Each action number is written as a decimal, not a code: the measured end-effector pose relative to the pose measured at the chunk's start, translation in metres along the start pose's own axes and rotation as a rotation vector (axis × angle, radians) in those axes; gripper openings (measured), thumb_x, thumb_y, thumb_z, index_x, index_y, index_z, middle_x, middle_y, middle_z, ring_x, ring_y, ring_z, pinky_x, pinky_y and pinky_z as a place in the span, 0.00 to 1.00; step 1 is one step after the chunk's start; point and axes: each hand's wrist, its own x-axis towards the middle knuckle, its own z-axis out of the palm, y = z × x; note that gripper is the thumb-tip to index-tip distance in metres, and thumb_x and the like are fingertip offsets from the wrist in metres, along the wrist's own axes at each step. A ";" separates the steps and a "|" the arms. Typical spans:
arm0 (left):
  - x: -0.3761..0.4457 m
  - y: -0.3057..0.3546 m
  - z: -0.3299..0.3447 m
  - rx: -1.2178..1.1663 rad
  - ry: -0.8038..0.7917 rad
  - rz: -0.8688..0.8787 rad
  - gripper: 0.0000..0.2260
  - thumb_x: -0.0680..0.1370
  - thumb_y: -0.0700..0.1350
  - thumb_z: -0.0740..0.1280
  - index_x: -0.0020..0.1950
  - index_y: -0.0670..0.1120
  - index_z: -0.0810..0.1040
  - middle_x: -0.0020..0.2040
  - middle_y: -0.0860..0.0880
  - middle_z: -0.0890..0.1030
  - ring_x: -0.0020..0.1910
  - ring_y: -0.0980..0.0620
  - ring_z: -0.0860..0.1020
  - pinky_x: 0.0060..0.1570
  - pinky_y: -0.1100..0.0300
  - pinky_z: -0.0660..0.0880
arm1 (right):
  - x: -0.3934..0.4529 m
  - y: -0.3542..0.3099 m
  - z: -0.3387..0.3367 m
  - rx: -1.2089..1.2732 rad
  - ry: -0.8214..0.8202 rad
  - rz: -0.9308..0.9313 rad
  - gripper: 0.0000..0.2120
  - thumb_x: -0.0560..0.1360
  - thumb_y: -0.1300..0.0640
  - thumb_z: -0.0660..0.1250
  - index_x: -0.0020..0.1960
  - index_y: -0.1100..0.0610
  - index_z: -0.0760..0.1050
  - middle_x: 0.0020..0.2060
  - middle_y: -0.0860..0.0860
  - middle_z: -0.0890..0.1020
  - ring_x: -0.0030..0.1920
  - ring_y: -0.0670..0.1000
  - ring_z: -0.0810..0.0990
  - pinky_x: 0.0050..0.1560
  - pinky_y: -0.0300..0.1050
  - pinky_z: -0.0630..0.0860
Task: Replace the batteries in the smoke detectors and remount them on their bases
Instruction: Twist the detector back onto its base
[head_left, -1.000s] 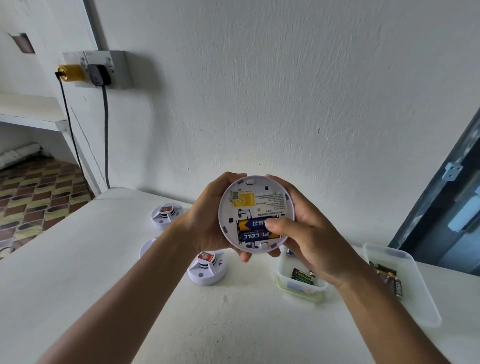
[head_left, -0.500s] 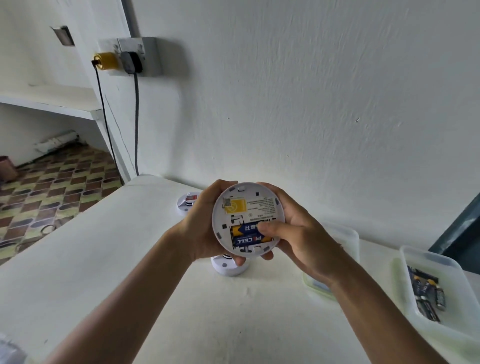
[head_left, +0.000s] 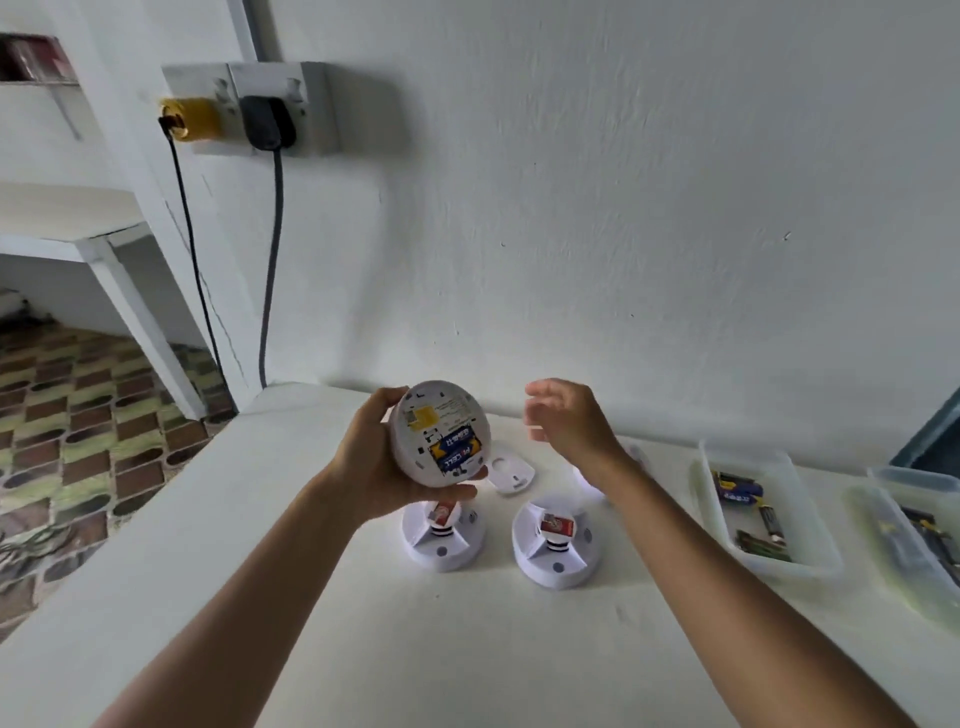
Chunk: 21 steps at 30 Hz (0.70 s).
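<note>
While blurred with motion, right hand free above the table, fingers loosely spread, holding nothing, apart from the detector. Left hand wrapped round the detector's rim, thumb on the upper edge, fingertips showing under the lower edge; palm side hidden behind the shell. Detector held up over the table, back turned to the camera, tilted. Two blue batteries seated side by side in the open bay, "CELL" legible upside down on the lower one; first letters unclear. Yellow sticker and fine print above the bay, too small to read. Small white cover flat on the table just right of the detector, partly hidden by it. Two white bases below, each with a red-labelled part at its centre, writing unreadable; left one partly covered by the hand. Two clear tubs at the right holding loose batteries, labels blurred; far tub cut off by the frame edge. Further white piece behind the right wrist, mostly hidden.
</note>
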 end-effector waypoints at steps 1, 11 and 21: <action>-0.001 0.000 -0.008 -0.027 0.015 0.010 0.23 0.75 0.55 0.57 0.59 0.43 0.79 0.53 0.33 0.82 0.49 0.28 0.80 0.46 0.35 0.78 | 0.009 0.009 0.007 -0.204 -0.005 -0.020 0.13 0.75 0.64 0.64 0.58 0.61 0.78 0.53 0.60 0.82 0.50 0.56 0.81 0.58 0.47 0.75; -0.003 0.004 -0.059 -0.236 0.035 0.067 0.22 0.80 0.55 0.54 0.63 0.41 0.76 0.58 0.33 0.80 0.63 0.27 0.73 0.49 0.31 0.75 | 0.035 0.050 0.072 -0.880 -0.195 -0.002 0.22 0.68 0.57 0.75 0.59 0.64 0.77 0.52 0.60 0.83 0.55 0.60 0.80 0.54 0.50 0.77; -0.009 -0.006 -0.057 -0.163 -0.016 0.093 0.24 0.73 0.55 0.59 0.60 0.40 0.78 0.59 0.33 0.78 0.65 0.29 0.72 0.51 0.34 0.75 | 0.005 -0.011 0.064 -0.305 -0.107 -0.059 0.34 0.67 0.60 0.76 0.70 0.64 0.68 0.54 0.55 0.80 0.51 0.51 0.78 0.47 0.45 0.76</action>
